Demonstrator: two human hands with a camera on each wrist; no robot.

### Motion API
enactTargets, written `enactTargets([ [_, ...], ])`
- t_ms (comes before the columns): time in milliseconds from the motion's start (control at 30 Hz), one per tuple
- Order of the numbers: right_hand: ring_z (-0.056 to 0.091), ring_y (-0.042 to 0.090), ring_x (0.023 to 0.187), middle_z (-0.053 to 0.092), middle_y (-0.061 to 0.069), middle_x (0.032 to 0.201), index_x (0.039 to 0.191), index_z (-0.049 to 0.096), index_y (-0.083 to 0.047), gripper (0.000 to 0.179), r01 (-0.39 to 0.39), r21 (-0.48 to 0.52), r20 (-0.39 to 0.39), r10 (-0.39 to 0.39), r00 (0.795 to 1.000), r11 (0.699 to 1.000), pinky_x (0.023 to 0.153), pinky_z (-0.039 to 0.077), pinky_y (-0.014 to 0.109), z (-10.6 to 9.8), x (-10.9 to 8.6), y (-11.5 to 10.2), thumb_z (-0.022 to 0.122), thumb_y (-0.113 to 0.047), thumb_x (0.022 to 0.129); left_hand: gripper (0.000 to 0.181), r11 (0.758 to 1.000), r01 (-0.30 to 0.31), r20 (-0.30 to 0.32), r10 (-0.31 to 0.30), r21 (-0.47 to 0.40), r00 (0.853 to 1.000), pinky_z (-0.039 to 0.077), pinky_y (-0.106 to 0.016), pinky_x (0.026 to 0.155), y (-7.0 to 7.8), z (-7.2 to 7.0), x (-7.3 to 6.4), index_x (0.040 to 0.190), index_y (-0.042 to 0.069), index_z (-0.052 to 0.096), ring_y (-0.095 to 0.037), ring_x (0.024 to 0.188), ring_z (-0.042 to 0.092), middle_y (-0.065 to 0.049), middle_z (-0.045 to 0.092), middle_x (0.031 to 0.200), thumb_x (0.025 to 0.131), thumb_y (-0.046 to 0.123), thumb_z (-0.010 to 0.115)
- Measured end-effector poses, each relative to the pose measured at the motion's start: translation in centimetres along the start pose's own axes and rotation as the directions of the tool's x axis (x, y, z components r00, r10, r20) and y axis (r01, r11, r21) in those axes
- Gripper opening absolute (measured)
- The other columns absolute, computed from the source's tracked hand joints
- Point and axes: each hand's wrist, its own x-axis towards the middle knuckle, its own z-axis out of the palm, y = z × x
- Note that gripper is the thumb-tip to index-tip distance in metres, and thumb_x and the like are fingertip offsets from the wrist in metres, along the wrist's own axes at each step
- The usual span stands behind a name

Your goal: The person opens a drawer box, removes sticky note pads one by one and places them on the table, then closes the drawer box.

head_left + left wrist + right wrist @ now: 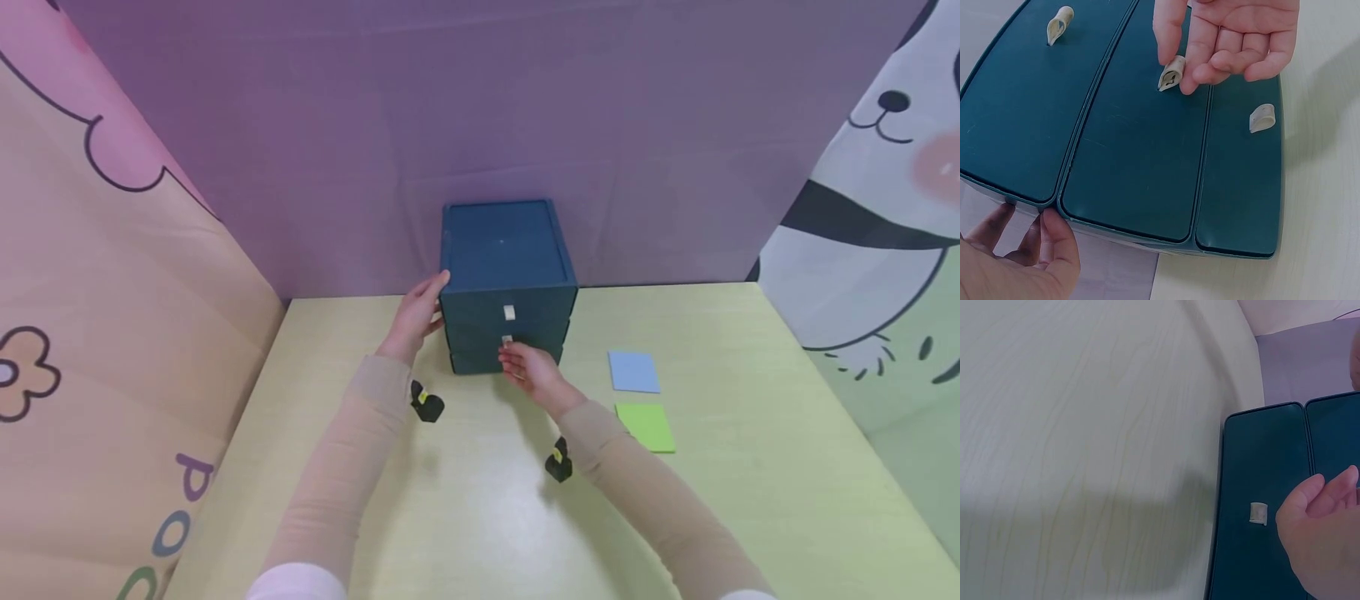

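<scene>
A dark blue-green three-drawer cabinet (504,246) stands at the back of the table, its drawers all closed. Each drawer front bears a small pale loop tab. My right hand (531,371) is at the middle drawer, where thumb and forefinger pinch its pull tab (1172,74); the other fingers are loosely bent. The top tab (509,312) is bare, and so is the bottom tab (1263,118). At the cabinet's left side, my left hand (417,315) rests with its fingertips (1057,228) against the side wall near the front edge.
Right of the cabinet lie a blue square sheet (633,372) and a green square sheet (647,427), the green one partly behind my right forearm. Small black pieces with yellow marks (427,403) show beside both wrists. A purple cloth (510,100) hangs behind the table (480,533).
</scene>
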Motion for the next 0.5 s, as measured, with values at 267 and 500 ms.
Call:
enactTargets([
  [267,0.058,0.014,0.092,0.061,0.002,0.094,0.12,0.052,0.006,0.033,-0.004,0.043,-0.009,0.005,1.0,0.999,0.111,0.033,0.044,0.4,-1.7,-0.8,0.046,-0.017,0.097,0.062,1.0,0.001,0.002,-0.001,-0.003,1.0,0.041,-0.042,0.104,-0.1,0.0,0.1,0.144,0.018,0.043,-0.027,0.126,0.047,0.0,0.039,0.149,0.092,0.047,0.057],
  [500,0.059,0.009,0.081,0.064,-0.002,0.085,0.112,0.055,0.004,0.028,0.001,0.076,-0.011,0.0,1.0,0.997,0.107,0.037,0.04,-0.5,-1.7,0.2,0.04,-0.015,0.098,0.063,1.0,0.002,0.004,-0.002,-0.003,1.0,0.04,-0.042,0.105,-0.1,-0.1,0.1,0.144,0.019,0.042,-0.027,0.127,0.045,0.0,0.037,0.15,0.091,0.048,0.057],
])
